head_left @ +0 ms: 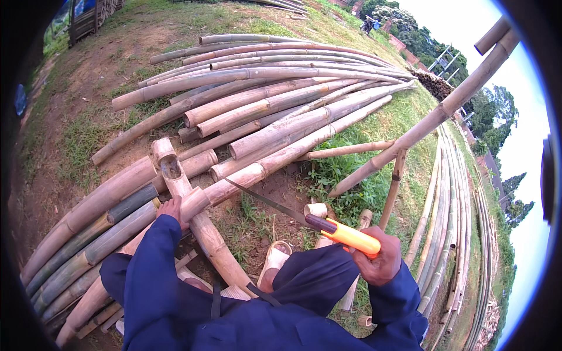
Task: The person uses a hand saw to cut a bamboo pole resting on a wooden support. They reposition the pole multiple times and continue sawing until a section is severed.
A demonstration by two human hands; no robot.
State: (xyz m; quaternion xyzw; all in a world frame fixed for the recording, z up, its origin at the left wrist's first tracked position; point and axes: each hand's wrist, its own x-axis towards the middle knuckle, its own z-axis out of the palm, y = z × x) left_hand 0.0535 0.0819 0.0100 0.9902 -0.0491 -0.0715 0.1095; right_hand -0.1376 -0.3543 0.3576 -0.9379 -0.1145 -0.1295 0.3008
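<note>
An orange-handled handsaw (354, 238) is gripped in my right hand (380, 257), on the right of the view. Its thin blade points up and left, and the tip meets or overlaps the edge of a bamboo pole (234, 181); whether it touches, I cannot tell. On that pole, near a thick joint, my left hand (170, 212) is closed, its fingers partly hidden by the sleeve. The pole lies across a stout bamboo crosspiece (213, 240), which has an open hollow cut near its far end. My knees and sandalled feet are just below.
Many bamboo poles (281, 105) fan out on the grass ahead, and more (88, 234) lie at the left. A slanted bamboo post (421, 128) with a brace rises at the right. Long poles (445, 234) stretch along the right side. Short offcuts (316, 210) are near my feet.
</note>
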